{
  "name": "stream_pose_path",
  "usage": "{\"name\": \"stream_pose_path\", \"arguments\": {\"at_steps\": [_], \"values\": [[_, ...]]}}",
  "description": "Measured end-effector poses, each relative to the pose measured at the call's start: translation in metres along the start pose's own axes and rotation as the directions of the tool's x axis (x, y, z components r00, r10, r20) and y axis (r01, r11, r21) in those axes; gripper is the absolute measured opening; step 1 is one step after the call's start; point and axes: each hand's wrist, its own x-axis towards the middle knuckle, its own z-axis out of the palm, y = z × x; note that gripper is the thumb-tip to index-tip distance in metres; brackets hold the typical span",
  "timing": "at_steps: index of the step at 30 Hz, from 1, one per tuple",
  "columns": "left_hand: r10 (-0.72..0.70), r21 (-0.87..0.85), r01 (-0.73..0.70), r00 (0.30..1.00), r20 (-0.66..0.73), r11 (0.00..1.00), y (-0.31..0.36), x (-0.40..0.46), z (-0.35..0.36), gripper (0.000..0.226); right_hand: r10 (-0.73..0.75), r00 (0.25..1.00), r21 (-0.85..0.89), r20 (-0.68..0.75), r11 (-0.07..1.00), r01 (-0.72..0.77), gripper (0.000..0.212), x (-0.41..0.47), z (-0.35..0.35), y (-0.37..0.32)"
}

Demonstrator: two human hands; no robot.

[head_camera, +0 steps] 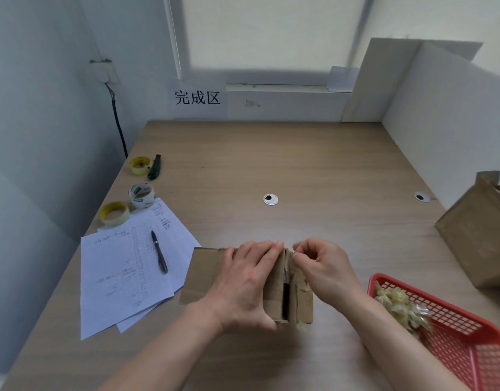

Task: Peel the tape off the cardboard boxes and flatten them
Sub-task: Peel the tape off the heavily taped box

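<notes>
On the table (pixel 271 165), a second box (pixel 477 235) waits far right, standing and unflattened. Near you lies the box (pixel 206 275) in hand, its flaps parted. Peeled tape (pixel 398 303) fills the red basket (pixel 463 342) on the right. Your left hand (pixel 243 280) presses flat on the cardboard; your right hand (pixel 322 266) pinches at the far seam, probably tape.

Box (pixel 212 275) centre on table (pixel 313 165); papers (pixel 124 272) left (pen (pixel 159 251) atop); basket (pixel 454 328) right.
</notes>
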Motion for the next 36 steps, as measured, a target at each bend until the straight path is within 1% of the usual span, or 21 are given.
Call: {"name": "stream_pose_path", "arguments": {"at_steps": [2,5,7,8,10,12,16,18,21,24,27,31,32,34,36], "values": [[0.013,0.000,-0.013,1.000,-0.003,1.000,0.001,-0.002,0.002,0.133,-0.003,1.000,-0.010,-0.015,1.000,0.003,0.017,-0.002,0.001,0.004],[0.030,0.007,-0.030,1.000,0.004,1.000,0.003,-0.003,0.006,0.131,-0.010,0.999,-0.107,-0.051,0.994,0.005,0.020,-0.001,0.005,0.009],[0.027,0.012,-0.027,0.999,0.021,1.000,0.004,-0.005,0.008,0.130,0.005,0.999,-0.124,-0.042,0.992,-0.010,0.021,0.000,0.008,0.012],[0.025,0.016,-0.025,0.999,0.029,1.000,0.004,-0.005,0.009,0.130,0.021,0.999,-0.102,-0.033,0.994,-0.024,0.021,0.000,0.009,0.013],[0.020,0.019,-0.021,0.999,0.041,1.000,0.003,-0.006,0.009,0.131,0.050,0.999,-0.004,-0.006,0.999,-0.050,0.018,-0.003,0.008,0.016],[0.020,0.019,-0.021,0.999,0.043,1.000,0.000,-0.008,0.008,0.131,0.039,0.999,0.072,0.025,0.997,-0.041,0.015,-0.007,0.004,0.016],[0.020,0.010,-0.020,0.999,0.042,1.000,-0.003,-0.011,0.004,0.131,-0.053,0.997,0.068,0.049,0.996,0.050,0.014,-0.012,0.002,0.011],[0.018,0.009,-0.018,0.999,0.029,1.000,-0.002,-0.013,0.003,0.131,-0.083,0.996,0.032,0.044,0.996,0.082,0.014,-0.013,0.003,0.008],[0.007,-0.006,-0.007,1.000,0.022,1.000,-0.002,-0.017,0.005,0.131,-0.083,0.995,-0.016,0.055,0.996,0.084,0.006,-0.014,0.005,0.003],[0.008,-0.013,-0.008,1.000,0.030,1.000,-0.003,-0.017,0.003,0.132,-0.095,0.991,-0.080,0.095,0.991,0.103,0.016,-0.014,0.007,0.000],[0.022,-0.011,-0.022,0.998,0.056,1.000,-0.005,-0.017,-0.001,0.131,-0.156,0.984,-0.140,0.083,0.976,0.166,0.022,-0.013,0.010,-0.002],[0.046,-0.022,-0.045,0.998,0.046,0.999,-0.007,-0.019,-0.004,0.117,-0.214,0.971,-0.308,0.105,0.922,0.237,0.009,-0.009,0.014,0.001],[0.055,-0.029,-0.054,0.998,0.040,0.998,-0.007,-0.020,-0.004,0.114,-0.216,0.970,-0.327,0.113,0.913,0.242,0.008,-0.009,0.013,0.002],[0.074,-0.050,-0.073,0.997,0.028,0.996,-0.006,-0.023,-0.002,0.107,-0.170,0.978,-0.283,0.121,0.938,0.199,0.011,-0.009,0.011,0.006],[0.102,-0.060,-0.101,0.995,0.011,0.993,-0.004,-0.023,-0.001,0.099,-0.075,0.989,-0.158,0.127,0.983,0.094,0.012,-0.009,0.008,0.011]]}}
